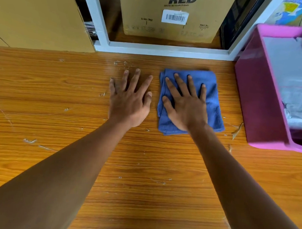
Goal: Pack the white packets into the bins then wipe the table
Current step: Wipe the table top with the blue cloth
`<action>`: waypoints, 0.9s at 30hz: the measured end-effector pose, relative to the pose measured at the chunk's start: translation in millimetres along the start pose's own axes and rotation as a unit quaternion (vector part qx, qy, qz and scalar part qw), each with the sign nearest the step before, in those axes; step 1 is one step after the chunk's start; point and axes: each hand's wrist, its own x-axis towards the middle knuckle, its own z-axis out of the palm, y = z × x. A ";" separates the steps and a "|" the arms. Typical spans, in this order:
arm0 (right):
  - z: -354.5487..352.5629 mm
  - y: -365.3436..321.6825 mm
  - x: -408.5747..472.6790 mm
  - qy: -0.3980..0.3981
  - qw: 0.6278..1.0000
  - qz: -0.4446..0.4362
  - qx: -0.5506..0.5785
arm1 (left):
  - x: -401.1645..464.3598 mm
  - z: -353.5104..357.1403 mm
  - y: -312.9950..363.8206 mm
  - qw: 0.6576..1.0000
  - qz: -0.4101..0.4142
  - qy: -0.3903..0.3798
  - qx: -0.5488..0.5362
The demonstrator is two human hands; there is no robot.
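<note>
Blue cloth (210,94) under flat right hand (186,109); carton (175,13) reads "RED".

You are pressing your right hand (185,107) flat on the folded blue cloth (191,102), your left hand (129,100) is lying spread on the wooden tabletop (53,103) beside it, and white packets (301,78) are filling the pink bin (260,108).

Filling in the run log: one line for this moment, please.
stage: wiping | right hand: flat on blue cloth | left hand: flat on table | white packets: in pink bin
</note>
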 end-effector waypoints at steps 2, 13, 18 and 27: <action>1.9 -1.4 -13.9 -0.015 1.000 -0.001 -0.006 | 0.6 -1.5 1.4 1.000 -0.002 -0.004 0.000; -8.1 7.7 34.7 -0.008 0.997 0.073 0.030 | -1.0 1.7 -0.6 1.000 -0.002 -0.002 -0.015; -3.7 1.3 -10.2 -0.011 0.998 0.067 0.015 | 0.2 1.1 0.2 1.000 -0.003 0.001 -0.011; -10.5 14.3 38.5 -0.018 0.995 0.095 0.027 | -0.2 0.5 -1.8 1.000 0.000 -0.006 -0.015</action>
